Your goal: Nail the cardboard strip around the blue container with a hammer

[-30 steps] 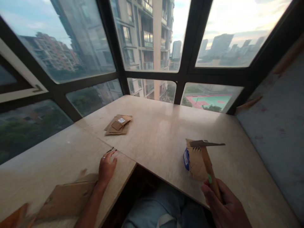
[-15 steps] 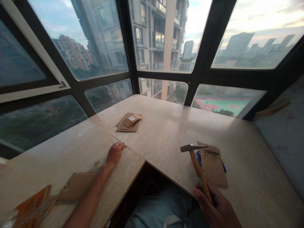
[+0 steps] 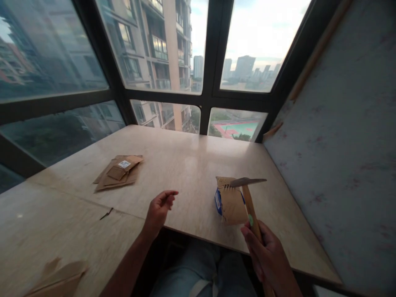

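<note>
My right hand (image 3: 268,258) is closed round the wooden handle of a small hammer (image 3: 249,202), whose metal head points left above a brown cardboard piece (image 3: 230,202) with a blue packet behind it on the table. My left hand (image 3: 159,208) hovers over the table's near edge, palm up, fingers loosely curled, and I see nothing in it. A thin dark sliver (image 3: 107,213) lies on the tabletop seam to its left.
A stack of flat brown cardboard pieces (image 3: 119,172) lies at the table's left middle. More cardboard (image 3: 57,278) sits at the near left corner. The beige table (image 3: 185,161) meets windows at the back and a grey wall (image 3: 340,144) on the right.
My left hand has lifted off the table seam and moved right, turning palm up. The view swung right. The hammer stays in my right hand over the cardboard piece.
</note>
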Motion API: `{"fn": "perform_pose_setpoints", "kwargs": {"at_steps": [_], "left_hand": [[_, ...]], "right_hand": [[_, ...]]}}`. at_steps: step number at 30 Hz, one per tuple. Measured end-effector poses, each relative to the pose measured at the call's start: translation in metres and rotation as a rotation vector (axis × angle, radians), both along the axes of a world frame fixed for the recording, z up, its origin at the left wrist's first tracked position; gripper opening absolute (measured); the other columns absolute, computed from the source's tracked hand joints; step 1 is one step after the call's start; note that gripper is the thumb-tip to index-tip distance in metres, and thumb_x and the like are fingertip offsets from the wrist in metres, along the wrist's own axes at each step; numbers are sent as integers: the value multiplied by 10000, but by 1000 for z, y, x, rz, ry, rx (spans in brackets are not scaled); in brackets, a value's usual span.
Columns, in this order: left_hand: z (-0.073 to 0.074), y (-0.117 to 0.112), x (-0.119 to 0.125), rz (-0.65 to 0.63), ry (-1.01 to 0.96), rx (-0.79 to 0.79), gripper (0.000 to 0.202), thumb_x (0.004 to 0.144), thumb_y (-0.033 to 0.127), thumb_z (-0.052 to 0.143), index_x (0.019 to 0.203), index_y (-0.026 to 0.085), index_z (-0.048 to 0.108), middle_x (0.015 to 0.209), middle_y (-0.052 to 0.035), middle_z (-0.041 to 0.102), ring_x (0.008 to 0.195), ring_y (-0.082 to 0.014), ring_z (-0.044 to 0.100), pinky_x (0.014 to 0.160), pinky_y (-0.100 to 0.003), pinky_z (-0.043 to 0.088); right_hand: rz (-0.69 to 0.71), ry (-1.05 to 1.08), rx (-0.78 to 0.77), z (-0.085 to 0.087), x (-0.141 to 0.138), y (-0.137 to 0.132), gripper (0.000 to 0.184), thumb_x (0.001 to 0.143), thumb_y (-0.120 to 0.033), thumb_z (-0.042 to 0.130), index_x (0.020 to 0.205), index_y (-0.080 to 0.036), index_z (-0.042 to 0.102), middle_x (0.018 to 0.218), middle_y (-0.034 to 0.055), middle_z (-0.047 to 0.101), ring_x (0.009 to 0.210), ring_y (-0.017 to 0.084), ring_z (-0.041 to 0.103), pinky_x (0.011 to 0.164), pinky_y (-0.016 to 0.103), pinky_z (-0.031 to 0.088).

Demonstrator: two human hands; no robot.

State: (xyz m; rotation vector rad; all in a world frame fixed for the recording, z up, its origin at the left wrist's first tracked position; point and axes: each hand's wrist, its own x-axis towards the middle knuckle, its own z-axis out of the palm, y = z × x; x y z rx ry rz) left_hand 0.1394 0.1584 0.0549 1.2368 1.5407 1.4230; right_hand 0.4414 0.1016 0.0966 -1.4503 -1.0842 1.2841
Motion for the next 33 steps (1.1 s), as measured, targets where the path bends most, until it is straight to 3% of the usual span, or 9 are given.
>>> {"fn": "perform_pose_setpoints", "kwargs": {"at_steps": [4, 9, 14, 21, 33], "left_hand": [[11, 39, 70, -125, -141, 31, 334, 744, 468, 723, 871, 159, 711, 777, -54, 712, 644, -138, 614, 551, -238, 495], [9, 81, 111, -243, -90, 83, 309, 772, 465, 730, 865, 171, 749, 860, -86, 774, 760, -201, 708, 687, -316, 574], [-4, 102, 121, -257, 104, 199, 167, 780, 381, 739, 835, 230, 786, 921, -71, 780, 923, -238, 705, 855, -397, 559], [-18, 108, 122, -327, 178, 225, 87, 791, 315, 738, 830, 255, 788, 1068, -71, 749, 1111, -259, 620, 994, -457, 491], [-26, 111, 124, -349, 219, 223, 98, 828, 301, 702, 862, 250, 778, 1100, -78, 729, 1112, -257, 618, 979, -456, 494]], "right_hand": [[-113, 5, 11, -10, 10, 4, 483, 753, -649, 713, 852, -217, 519, 435, -122, 442, 224, 37, 317, 220, 119, 248], [-169, 8, -14, -22, 22, 6, 512, 746, -693, 684, 845, -219, 520, 426, -116, 441, 218, 46, 307, 217, 134, 243], [-185, 17, -49, -27, 25, 10, 503, 746, -681, 687, 855, -219, 518, 433, -123, 432, 222, 32, 297, 223, 116, 224], [-125, 30, -108, -38, 25, 19, 500, 758, -688, 659, 883, -225, 517, 428, -129, 421, 222, 35, 289, 213, 123, 215], [-198, -143, -40, -39, 16, 36, 401, 812, -593, 626, 918, -220, 526, 604, -74, 543, 235, 44, 368, 222, 158, 230]]}}
